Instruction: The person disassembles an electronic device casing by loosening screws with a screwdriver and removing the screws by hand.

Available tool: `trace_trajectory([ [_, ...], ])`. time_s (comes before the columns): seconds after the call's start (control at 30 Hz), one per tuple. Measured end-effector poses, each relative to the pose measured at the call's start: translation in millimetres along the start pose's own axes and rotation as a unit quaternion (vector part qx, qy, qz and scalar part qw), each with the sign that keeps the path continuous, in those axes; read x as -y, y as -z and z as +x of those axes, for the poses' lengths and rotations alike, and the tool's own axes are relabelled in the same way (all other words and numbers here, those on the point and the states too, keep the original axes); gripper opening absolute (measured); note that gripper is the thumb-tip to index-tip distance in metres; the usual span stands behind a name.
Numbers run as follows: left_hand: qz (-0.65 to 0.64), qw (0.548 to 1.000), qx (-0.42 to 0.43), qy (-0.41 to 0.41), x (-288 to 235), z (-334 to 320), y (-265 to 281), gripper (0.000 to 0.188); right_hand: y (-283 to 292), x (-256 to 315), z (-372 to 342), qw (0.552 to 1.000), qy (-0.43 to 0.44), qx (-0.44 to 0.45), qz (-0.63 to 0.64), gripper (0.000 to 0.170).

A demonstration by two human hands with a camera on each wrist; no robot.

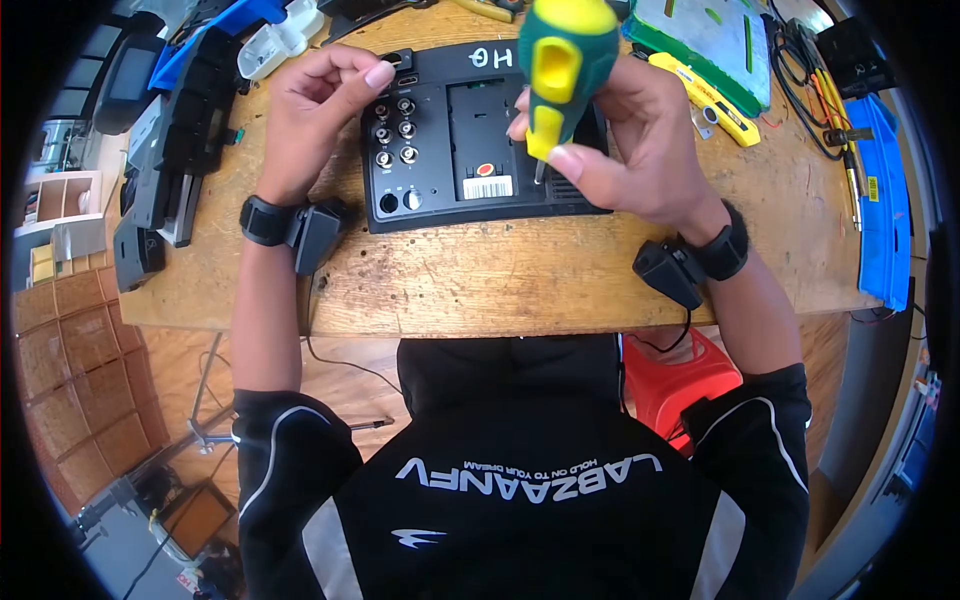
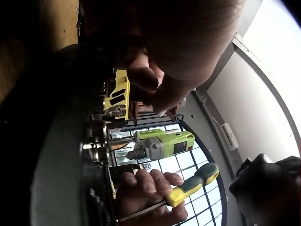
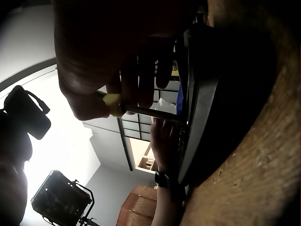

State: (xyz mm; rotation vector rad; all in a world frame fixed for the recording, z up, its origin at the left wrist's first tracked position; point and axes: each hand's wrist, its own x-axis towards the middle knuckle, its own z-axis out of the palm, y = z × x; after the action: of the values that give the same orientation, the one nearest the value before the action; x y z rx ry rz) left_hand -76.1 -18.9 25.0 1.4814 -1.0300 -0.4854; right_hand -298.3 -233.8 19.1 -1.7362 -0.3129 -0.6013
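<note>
A black electronic device housing [image 1: 430,205] with a row of metal connectors [image 1: 406,130] and a barcode label lies on the wooden bench. My left hand [image 1: 318,105] is at its upper left corner, thumb laid over the edge and the other fingers curled. My right hand [image 1: 655,150] grips a green and yellow screwdriver [image 1: 565,70]. Its handle rises toward the head camera, and the shaft [image 3: 153,113] runs down to the housing, its tip at the right of the recessed bay. In the left wrist view the right fingers [image 2: 146,183] wrap below the handle.
A yellow utility knife [image 1: 715,105] and a green-edged tray [image 1: 690,45] lie beyond the right hand. Blue bins [image 1: 885,200] stand at the right edge. Dark equipment [image 1: 185,130] and a white container [image 1: 280,45] are at the left. A green drill [image 2: 164,145] shows behind.
</note>
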Motion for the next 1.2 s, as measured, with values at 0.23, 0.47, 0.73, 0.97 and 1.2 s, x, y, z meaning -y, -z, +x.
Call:
trace_trajectory([
  [0.23, 0.032, 0.999, 0.017, -0.025, -20, 0, -10, 0.015, 1, 3, 3, 0.999, -0.039, 0.01, 0.031, 0.029],
  [0.47, 0.192, 0.941, 0.279, -0.008, -68, 7, -56, 0.016, 6, 0, 4, 0.998, 0.005, 0.052, -0.04, 0.029],
  [0.73, 0.126, 0.931, 0.334, -0.081, -42, 17, -70, 0.023, 2, 4, 11, 0.998, 0.007, 0.058, -0.002, 0.042],
  [0.97, 0.08, 0.973, 0.173, -0.129, -16, 4, -77, 0.047, -3, -8, 6, 0.994, 0.023, 0.046, 0.098, 0.044],
  [1.2, 0.074, 0.977, 0.178, -0.088, -27, -4, -86, 0.02, -2, -14, 7, 0.991, -0.044, 0.055, 0.115, 0.053],
])
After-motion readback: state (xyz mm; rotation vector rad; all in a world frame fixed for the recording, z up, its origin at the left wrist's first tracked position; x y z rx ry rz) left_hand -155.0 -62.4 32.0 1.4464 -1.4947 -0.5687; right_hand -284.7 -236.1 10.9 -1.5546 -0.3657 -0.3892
